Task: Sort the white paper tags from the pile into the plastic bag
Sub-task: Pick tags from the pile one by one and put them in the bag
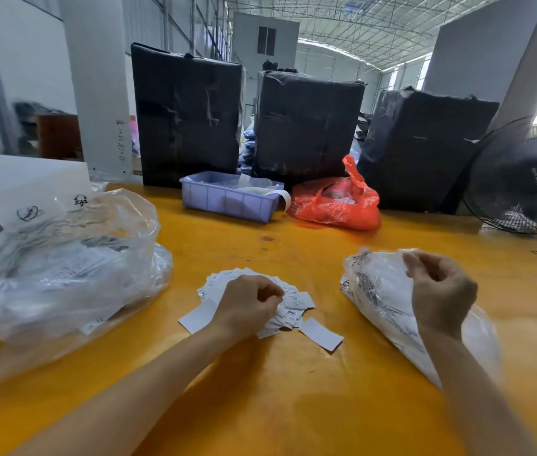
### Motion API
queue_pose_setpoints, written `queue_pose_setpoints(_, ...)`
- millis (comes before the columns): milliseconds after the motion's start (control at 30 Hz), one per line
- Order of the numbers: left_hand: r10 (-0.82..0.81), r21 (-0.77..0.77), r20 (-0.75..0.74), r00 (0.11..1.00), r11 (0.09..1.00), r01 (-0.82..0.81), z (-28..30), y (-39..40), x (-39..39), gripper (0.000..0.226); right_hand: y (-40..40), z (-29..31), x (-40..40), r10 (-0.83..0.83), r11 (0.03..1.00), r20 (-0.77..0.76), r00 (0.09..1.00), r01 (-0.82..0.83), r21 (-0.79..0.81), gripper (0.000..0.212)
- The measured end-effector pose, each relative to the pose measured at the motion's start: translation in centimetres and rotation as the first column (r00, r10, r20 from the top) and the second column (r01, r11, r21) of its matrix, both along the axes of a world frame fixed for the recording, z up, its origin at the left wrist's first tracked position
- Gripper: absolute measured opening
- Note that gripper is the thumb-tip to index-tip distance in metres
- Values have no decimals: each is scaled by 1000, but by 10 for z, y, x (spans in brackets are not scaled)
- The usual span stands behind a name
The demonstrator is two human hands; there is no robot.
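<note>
- Warehouse hall behind; an orange table [293, 390] carries the work.
- Left hand [247, 304] curls its fingers down into the pile of white tags [288, 299], gathering a few.
- Right hand [438, 287] pinches the rim of the small plastic bag [379, 291], just right of the pile.
- Next, I judge: lift the tags across into the bag's mouth, which needs holding open.
- Tag print is too blurred to read; the big clear bag [63, 258] at left shows black symbols only.
</note>
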State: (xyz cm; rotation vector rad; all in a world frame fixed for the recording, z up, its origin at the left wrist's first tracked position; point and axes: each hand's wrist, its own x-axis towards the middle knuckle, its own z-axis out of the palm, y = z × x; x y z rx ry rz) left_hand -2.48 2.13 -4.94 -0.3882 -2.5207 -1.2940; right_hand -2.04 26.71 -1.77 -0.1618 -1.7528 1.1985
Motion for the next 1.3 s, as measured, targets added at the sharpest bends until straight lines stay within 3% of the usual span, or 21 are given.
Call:
queue_pose_setpoints(100, -42, 256, 49, 998, 966, 28, 5, 3, 0, 15, -38, 9, 11, 344, 930, 50, 938, -334, -151, 7)
queue_pose_setpoints(200, -239, 602, 204, 949, 795, 71, 16, 6, 4, 43, -77, 8, 24, 750, 658, 226, 622, -666, -352, 17)
queue_pose_setpoints(267, -358, 692, 285, 889, 719, 67, 20, 5, 4, 57, -91, 3, 31, 795, 598, 347, 497, -737, -314, 17)
queue_pose_setpoints(367, -432, 688, 322, 842, 718, 105, 20, 1, 4, 62, -93, 1, 36, 754, 623, 423, 503, -752, -216, 18)
queue_pose_setpoints(633, -422, 552, 403, 812, 820, 152, 15, -11, 0, 28, -89, -2, 28, 668, 704, 450, 593, -700, -122, 24)
queue_pose_setpoints(700, -383, 515, 417, 824, 847, 133, 15, -13, -1, 16, -83, -5, 22, 539, 782, 518, 664, -622, -16, 25)
queue_pose_setpoints(767, -346, 511, 405, 846, 853, 104, 13, -13, -2, 9, -73, -7, 17, 267, 811, 689, 674, -543, 217, 37)
queue_pose_setpoints(833, -323, 533, 391, 862, 843, 75, 12, -12, -2, 10, -67, -8, 17, 14, 758, 822, 569, -542, 363, 58)
queue_pose_setpoints(900, -312, 558, 383, 870, 828, 52, 12, -12, -3, 11, -67, -8, 18, -80, 727, 870, 487, -569, 386, 73)
queue_pose_setpoints(967, -304, 580, 378, 874, 814, 31, 11, -11, -3, 11, -69, -8, 19, -68, 730, 877, 475, -576, 368, 72)
queue_pose_setpoints(1100, -283, 651, 357, 891, 758, -20, 12, -9, -3, 21, -72, -8, 20, 29, 753, 871, 490, -584, 303, 49)
queue_pose_setpoints(1300, -215, 630, 327, 920, 776, -42, 13, -7, -2, 32, -75, -10, 21, 66, 734, 855, 514, -605, 307, 22)
